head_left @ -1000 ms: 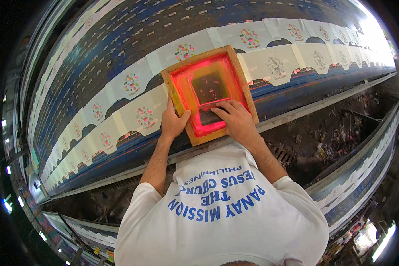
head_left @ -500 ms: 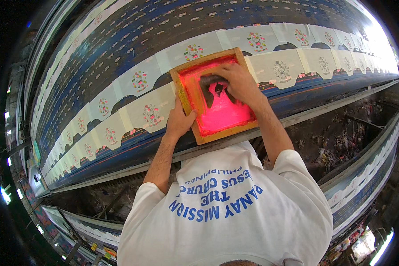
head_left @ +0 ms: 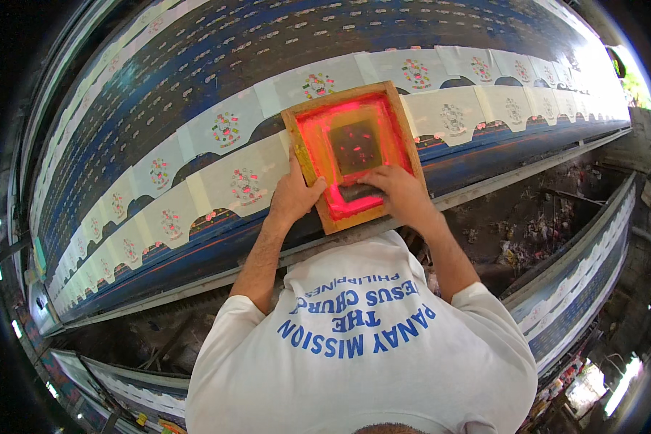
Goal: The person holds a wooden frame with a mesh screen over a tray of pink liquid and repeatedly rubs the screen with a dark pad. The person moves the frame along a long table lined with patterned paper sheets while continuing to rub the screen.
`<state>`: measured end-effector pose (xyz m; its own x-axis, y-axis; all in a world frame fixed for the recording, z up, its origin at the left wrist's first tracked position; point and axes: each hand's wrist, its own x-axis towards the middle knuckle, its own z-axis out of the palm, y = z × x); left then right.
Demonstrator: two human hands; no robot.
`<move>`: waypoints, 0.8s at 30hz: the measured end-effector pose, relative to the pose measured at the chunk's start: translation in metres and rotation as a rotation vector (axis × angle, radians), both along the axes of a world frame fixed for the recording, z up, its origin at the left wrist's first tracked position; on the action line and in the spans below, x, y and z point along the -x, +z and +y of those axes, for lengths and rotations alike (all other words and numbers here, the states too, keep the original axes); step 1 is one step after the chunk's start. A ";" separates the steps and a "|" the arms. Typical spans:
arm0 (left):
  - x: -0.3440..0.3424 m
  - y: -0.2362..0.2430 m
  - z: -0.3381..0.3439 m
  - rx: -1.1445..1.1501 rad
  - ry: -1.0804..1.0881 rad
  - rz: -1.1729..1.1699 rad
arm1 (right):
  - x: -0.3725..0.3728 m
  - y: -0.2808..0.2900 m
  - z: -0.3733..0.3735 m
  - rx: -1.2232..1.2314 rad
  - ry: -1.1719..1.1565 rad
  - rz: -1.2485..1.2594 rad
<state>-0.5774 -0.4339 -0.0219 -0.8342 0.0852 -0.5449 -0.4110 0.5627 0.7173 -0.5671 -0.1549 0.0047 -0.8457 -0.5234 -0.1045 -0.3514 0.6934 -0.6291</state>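
A wooden screen-printing frame (head_left: 338, 99) lies flat on the long table, over the nearer row of pale fabric pieces. Bright pink ink coats the inner borders of its mesh, and a darker square window (head_left: 356, 147) shows in the middle with pink flecks. My left hand (head_left: 294, 194) clasps the frame's left side, thumb on top of the wood. Inside the frame at the near end, my right hand (head_left: 401, 192) is closed on a dark squeegee (head_left: 359, 192), with pink ink around it. My right fingers partly cover the squeegee.
Fabric pieces with printed figures (head_left: 245, 186) run along the table (head_left: 217, 242) in two rows. Right of the frame, nearer-row pieces (head_left: 453, 119) carry mostly dark outlines. A metal rail (head_left: 513, 170) edges the table. Beyond a littered gap (head_left: 513, 231) stands another table (head_left: 579, 267).
My right hand has drawn the squeegee from the frame's far part to its near end. The pink pool has left the middle, baring the mesh window. My left hand keeps its hold.
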 end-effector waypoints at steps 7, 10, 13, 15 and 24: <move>-0.001 -0.021 -0.002 0.150 -0.049 0.133 | 0.126 -0.022 -0.014 0.053 0.039 0.148; -0.006 -0.032 -0.006 0.107 -0.037 0.194 | 0.130 -0.027 -0.020 0.037 0.005 0.195; -0.008 -0.046 -0.004 0.114 -0.035 0.220 | 0.102 -0.026 -0.015 0.001 -0.002 0.155; -0.001 -0.027 0.000 0.176 -0.038 0.130 | 0.068 -0.023 -0.008 -0.027 -0.005 0.156; -0.004 -0.039 0.003 0.143 0.012 0.252 | -0.019 -0.008 -0.003 -0.049 -0.098 0.170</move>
